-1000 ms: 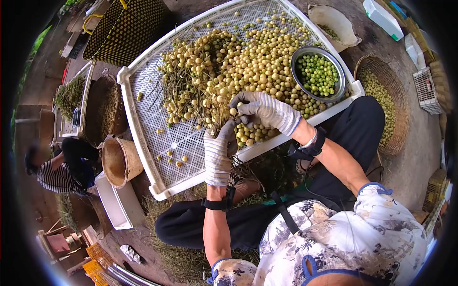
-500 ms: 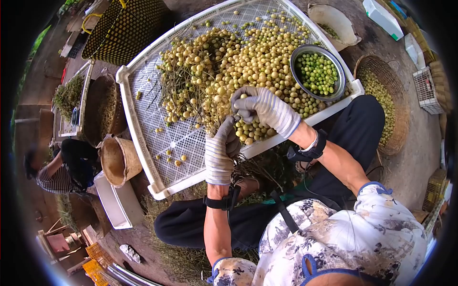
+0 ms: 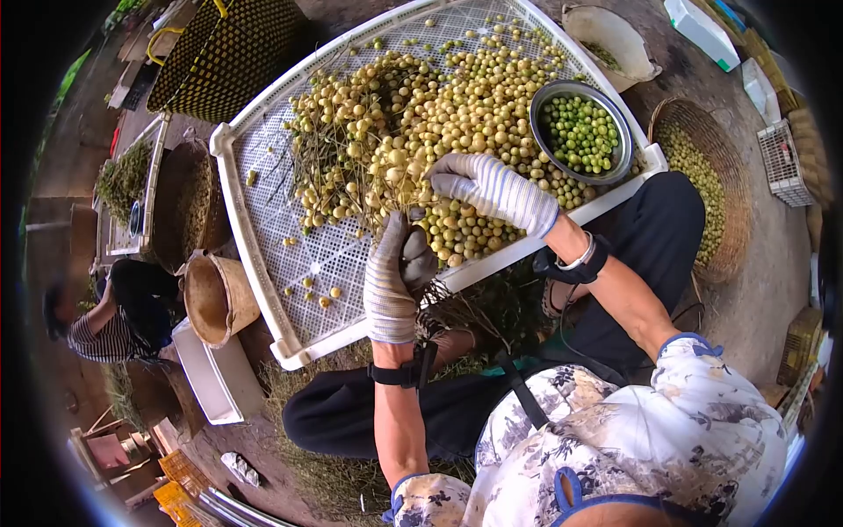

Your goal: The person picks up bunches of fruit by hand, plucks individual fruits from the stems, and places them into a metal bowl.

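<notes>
While the left forearm [image 3: 399,435] stands nearly upright from the bottom of the view, the left hand [image 3: 397,268], in a striped glove with darkened fingers, is curled shut round a bundle of stems [image 3: 450,312], whose twigs stick out below it beside the front rim of the white mesh tray [image 3: 265,211]. Its thumb side points up toward the yellowish fruit [image 3: 474,114], which lies heaped over the middle of the tray, thickly tangled with twigs toward the left. The right forearm [image 3: 623,303] slants in from the lower right, and the right hand [image 3: 496,189], gloved alike, reaches across the near edge of the heap with its back turned up. Its fingers are bent downward, the tips close above the left hand yet apart from it; the thumb is hidden, so I cannot tell whether they pinch a fruit. Dark bands circle both wrists. Beyond the right hand, a metal bowl [image 3: 623,156] of green fruit [image 3: 575,132] rests on the tray's right part, and a wicker basket [image 3: 736,220] holding more yellowish fruit stands just outside.
</notes>
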Demonstrator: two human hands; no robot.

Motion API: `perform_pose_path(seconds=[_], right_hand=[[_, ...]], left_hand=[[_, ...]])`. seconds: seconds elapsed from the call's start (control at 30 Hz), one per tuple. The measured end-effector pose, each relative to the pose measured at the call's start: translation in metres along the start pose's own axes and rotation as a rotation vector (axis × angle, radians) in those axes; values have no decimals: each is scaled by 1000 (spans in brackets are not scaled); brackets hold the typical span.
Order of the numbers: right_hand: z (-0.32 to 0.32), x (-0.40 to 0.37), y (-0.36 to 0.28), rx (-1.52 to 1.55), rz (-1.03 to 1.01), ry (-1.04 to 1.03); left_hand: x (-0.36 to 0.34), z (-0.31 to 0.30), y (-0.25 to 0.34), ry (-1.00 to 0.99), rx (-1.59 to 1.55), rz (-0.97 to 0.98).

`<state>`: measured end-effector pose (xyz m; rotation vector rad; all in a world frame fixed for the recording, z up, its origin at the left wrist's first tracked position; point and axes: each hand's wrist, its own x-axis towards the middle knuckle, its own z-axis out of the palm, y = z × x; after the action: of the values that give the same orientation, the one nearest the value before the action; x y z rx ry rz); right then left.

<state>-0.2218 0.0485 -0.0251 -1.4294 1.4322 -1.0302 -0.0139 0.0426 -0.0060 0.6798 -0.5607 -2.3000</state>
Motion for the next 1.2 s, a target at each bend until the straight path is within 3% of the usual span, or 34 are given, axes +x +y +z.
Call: perform_pose_path(seconds=[0.07, 0.13, 0.2, 0.23, 0.37, 0.6, 0.77, 0.87, 0.93, 1.1, 1.2], right_hand=[[0, -1, 5, 213, -79, -43], [-1, -2, 4, 400, 17, -170], [-1, -4, -2, 563, 102, -285], [6, -4, 8, 660, 161, -229], [14, -4, -5, 382, 112, -33], [23, -5, 4, 811, 195, 315], [-2, 3, 9, 465, 281, -1], [18, 14, 13, 23, -34, -18], [28, 13, 5, -115, -27, -6], [23, 3, -15, 469, 273, -146], [24, 0, -14, 699, 325, -43]], left_hand=[[10, -5, -5, 98, 17, 64], [16, -10, -12, 202, 86, 135], [14, -14, -4, 116, 69, 32], [13, -16, -2, 73, 60, -24], [4, -2, -10, 296, 202, 76], [5, 10, -15, 365, 167, 127], [0, 6, -8, 388, 289, 136], [2, 12, -11, 484, 519, 174], [7, 18, -20, 612, 533, 207], [6, 10, -15, 463, 385, 183], [6, 8, -11, 439, 363, 158]])
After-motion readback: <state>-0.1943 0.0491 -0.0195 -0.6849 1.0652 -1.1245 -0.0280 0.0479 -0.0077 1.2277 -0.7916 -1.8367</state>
